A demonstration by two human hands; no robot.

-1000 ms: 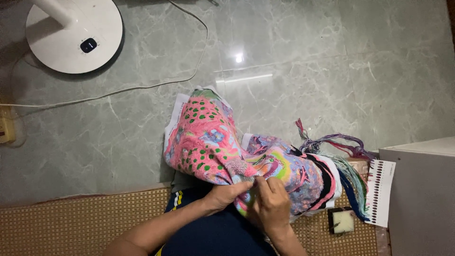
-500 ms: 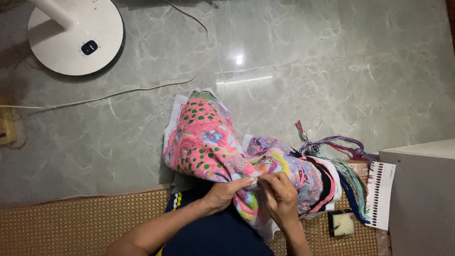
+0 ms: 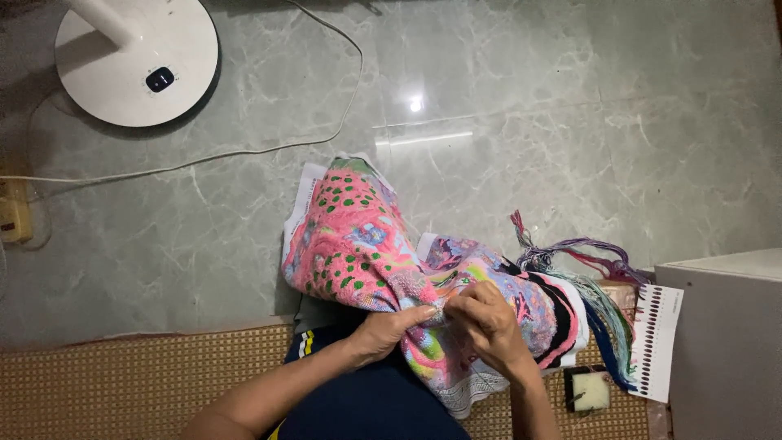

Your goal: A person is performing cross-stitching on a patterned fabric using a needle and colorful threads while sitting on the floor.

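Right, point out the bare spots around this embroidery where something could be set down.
The widest bare patch is the marble floor beyond the embroidered cloth, right of the fan base. Woven mat left of the left hand is free. It is crowded by the right hand: thread bundle, card, grey box.

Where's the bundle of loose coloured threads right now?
In the head view, the thread bundle lies on the marble floor at right, against the embroidered cloth, just beyond the right hand and beside the white card.
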